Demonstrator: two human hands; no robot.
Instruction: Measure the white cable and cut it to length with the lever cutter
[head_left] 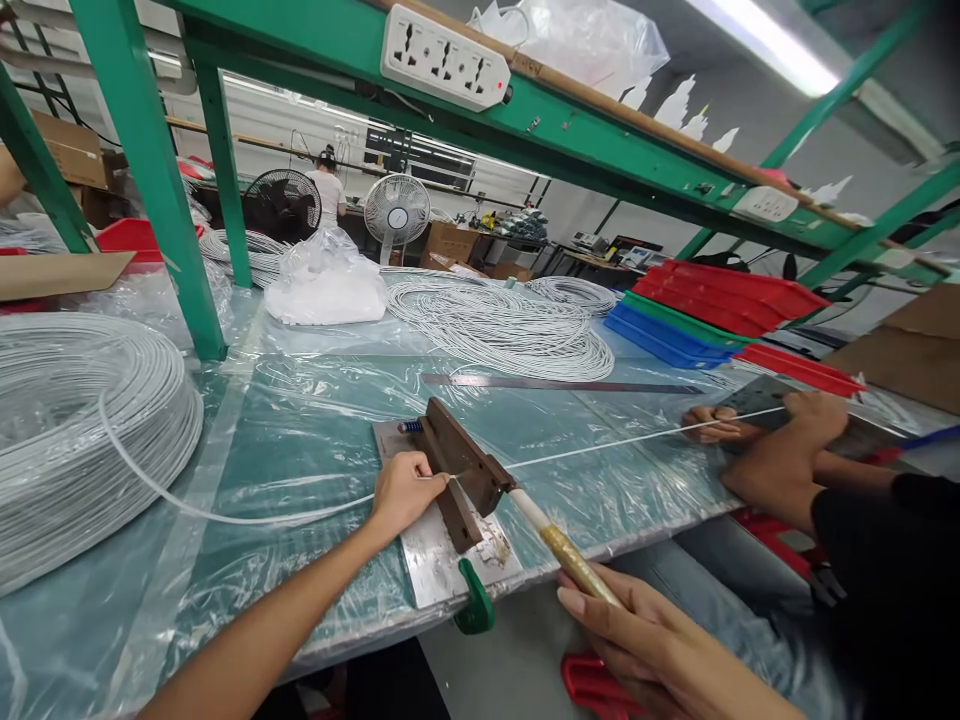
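Observation:
My left hand (409, 492) pinches a thin white cable (296, 519) just left of a brown metal cutter (469, 460). The cable comes from a large coil (97, 440) at the left and runs on past the cutter to the right. My right hand (637, 630) is wrapped round the cutter's handle (570, 556), which is white near the blade and gold-coloured lower down. The cutter sits on a metal base plate (435, 570) at the table's front edge, beside a green clamp (474, 600). At the right, a co-worker's hands (814, 418) are at the cable's far end.
A long metal ruler (555, 384) lies behind the cutter, with a loose pile of white cable (502, 320) beyond it. Stacked red, green and blue trays (705, 310) stand at the right. A green shelf frame (150, 180) rises from the table, carrying a power strip (445, 58).

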